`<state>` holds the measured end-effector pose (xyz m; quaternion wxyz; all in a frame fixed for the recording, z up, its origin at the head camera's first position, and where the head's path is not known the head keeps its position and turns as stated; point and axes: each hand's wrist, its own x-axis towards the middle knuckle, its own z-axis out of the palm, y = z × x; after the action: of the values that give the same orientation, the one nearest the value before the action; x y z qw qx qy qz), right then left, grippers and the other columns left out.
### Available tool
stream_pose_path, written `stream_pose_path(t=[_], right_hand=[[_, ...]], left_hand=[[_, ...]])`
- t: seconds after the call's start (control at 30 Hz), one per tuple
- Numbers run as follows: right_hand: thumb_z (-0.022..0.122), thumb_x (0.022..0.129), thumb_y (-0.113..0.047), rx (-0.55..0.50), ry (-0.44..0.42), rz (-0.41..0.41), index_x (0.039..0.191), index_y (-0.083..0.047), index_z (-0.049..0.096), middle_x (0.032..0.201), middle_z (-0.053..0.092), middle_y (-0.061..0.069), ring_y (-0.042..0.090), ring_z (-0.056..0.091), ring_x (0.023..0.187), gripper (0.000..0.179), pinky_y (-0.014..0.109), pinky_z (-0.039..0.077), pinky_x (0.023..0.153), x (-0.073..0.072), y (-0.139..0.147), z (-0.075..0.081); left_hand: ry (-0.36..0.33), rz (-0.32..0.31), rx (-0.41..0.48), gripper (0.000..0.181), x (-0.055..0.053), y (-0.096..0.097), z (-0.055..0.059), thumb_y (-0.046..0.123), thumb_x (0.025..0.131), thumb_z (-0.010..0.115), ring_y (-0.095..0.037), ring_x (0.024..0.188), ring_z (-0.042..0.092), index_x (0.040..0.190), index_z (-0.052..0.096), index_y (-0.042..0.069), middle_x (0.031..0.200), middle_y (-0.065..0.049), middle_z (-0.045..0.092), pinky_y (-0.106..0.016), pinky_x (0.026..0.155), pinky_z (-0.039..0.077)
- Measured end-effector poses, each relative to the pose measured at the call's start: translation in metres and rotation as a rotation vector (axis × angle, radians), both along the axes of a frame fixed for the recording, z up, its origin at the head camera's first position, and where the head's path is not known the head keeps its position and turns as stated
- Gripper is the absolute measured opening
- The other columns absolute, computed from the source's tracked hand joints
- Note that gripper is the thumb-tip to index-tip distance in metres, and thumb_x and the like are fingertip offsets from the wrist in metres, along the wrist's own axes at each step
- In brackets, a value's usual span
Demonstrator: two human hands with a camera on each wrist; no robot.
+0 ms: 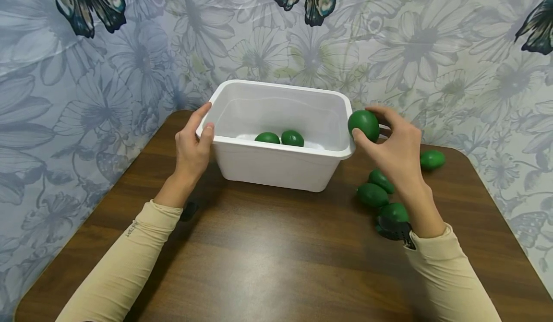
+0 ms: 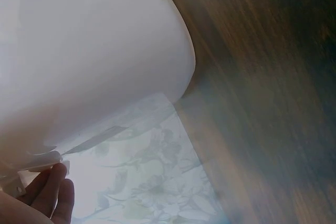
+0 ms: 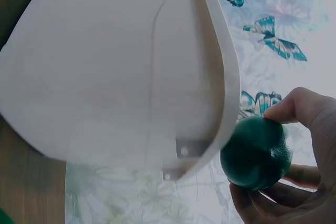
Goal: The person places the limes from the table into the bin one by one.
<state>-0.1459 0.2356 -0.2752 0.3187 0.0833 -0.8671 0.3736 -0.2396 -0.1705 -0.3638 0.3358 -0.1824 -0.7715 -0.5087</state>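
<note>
A white plastic tub (image 1: 268, 166) stands on the table with two glossy green oval fruits, like limes (image 1: 292, 138), on its floor. With thumb and fingers, my left hand (image 1: 193, 142) grips the tub's left rim; the left wrist view shows its fingertips (image 2: 59, 174) at the edge. My right hand (image 1: 395, 144) pinches another green fruit (image 1: 364, 125) just outside the tub's right rim, at rim height. In the right wrist view this fruit (image 3: 255, 153) sits between thumb and fingers and overlaps the rim. Several more green fruits (image 1: 372, 195) lie below the right hand and wrist.
One green fruit (image 1: 432, 160) lies apart, right of the right hand. The brown wooden table (image 1: 276, 255) ends at the back against a wall covering (image 1: 414, 43) with flowers and butterflies. A dark wrist device (image 1: 395, 228) overlaps the nearest fruits.
</note>
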Motion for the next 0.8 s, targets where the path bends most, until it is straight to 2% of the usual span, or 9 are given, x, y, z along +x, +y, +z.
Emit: stream_pose_path(t=[0.13, 0.33, 0.4, 0.6, 0.8], right_hand=[[0.080, 0.089, -0.020, 0.002, -0.005, 0.042, 0.132, -0.010, 0.072, 0.124, 0.076, 0.005, 0.020, 0.072, 0.115, 0.045, 0.011, 0.053, 0.085, -0.005, -0.010, 0.000], [0.080, 0.090, -0.021, 0.061, 0.005, 0.119, 0.134, -0.008, 0.069, 0.126, 0.076, 0.007, 0.022, 0.073, 0.116, 0.047, 0.036, 0.061, 0.091, -0.014, -0.023, -0.002], [0.081, 0.089, -0.021, 0.071, 0.001, 0.142, 0.133, -0.007, 0.070, 0.125, 0.076, 0.008, 0.022, 0.073, 0.115, 0.047, 0.041, 0.061, 0.091, -0.016, -0.026, -0.004], [0.080, 0.090, -0.019, 0.117, -0.020, 0.198, 0.131, -0.007, 0.070, 0.119, 0.077, 0.010, 0.023, 0.072, 0.111, 0.044, 0.043, 0.061, 0.088, -0.019, -0.031, -0.007], [0.079, 0.090, -0.015, 0.216, -0.037, 0.242, 0.127, -0.005, 0.072, 0.116, 0.077, 0.011, 0.029, 0.074, 0.100, 0.040, 0.045, 0.058, 0.085, -0.021, -0.032, -0.011]], left_hand=[[-0.003, 0.003, 0.000, 0.058, 0.000, 0.000, 0.000, 0.038, 0.096, 0.054, -0.031, 0.122, 0.069, 0.149, 0.062, 0.014, 0.141, -0.011, 0.069, -0.028, 0.100, 0.050], [-0.003, 0.012, 0.002, 0.058, 0.001, 0.000, 0.000, 0.037, 0.096, 0.054, -0.032, 0.120, 0.069, 0.149, 0.062, 0.014, 0.140, -0.011, 0.069, -0.025, 0.098, 0.050], [-0.003, 0.009, 0.003, 0.058, 0.002, 0.000, 0.000, 0.037, 0.096, 0.054, -0.032, 0.120, 0.069, 0.149, 0.062, 0.015, 0.140, -0.011, 0.069, -0.024, 0.097, 0.049], [0.004, 0.006, 0.009, 0.057, 0.001, 0.000, 0.000, 0.035, 0.096, 0.055, -0.031, 0.120, 0.069, 0.149, 0.062, 0.015, 0.140, -0.011, 0.069, -0.020, 0.097, 0.048], [0.001, 0.014, 0.005, 0.058, 0.001, 0.002, 0.001, 0.036, 0.096, 0.054, -0.033, 0.118, 0.070, 0.148, 0.063, 0.015, 0.139, -0.012, 0.070, -0.019, 0.095, 0.048]])
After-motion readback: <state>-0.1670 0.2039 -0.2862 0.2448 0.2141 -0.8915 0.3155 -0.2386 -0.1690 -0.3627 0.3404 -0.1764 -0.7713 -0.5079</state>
